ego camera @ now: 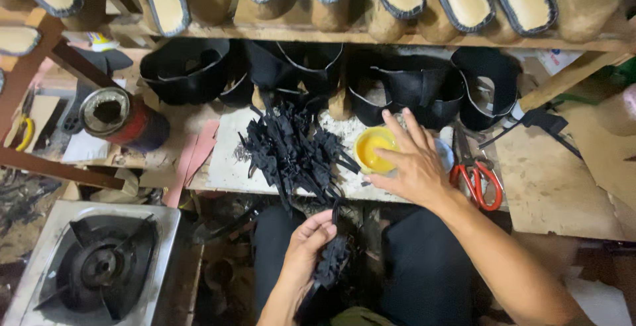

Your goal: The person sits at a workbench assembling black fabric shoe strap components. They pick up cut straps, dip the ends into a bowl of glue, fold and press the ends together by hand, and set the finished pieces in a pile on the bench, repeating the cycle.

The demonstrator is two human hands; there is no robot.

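My left hand (306, 241) is over my lap, closed around a small black strap piece (331, 260) with a thin strip sticking up. My right hand (409, 160) reaches over the white work board (225, 167), fingers spread, with a fingertip at the small bowl of yellow glue (372, 148). A heap of black strap pieces (291, 150) lies on the board just left of the bowl, between the two hands.
Red-handled scissors (478, 179) lie right of my right hand. Black shoe uppers (192, 71) line the back under a wooden shelf (371, 36) of shoe lasts. A red tin can (122, 119) lies at left. A gas burner (99, 266) sits at bottom left.
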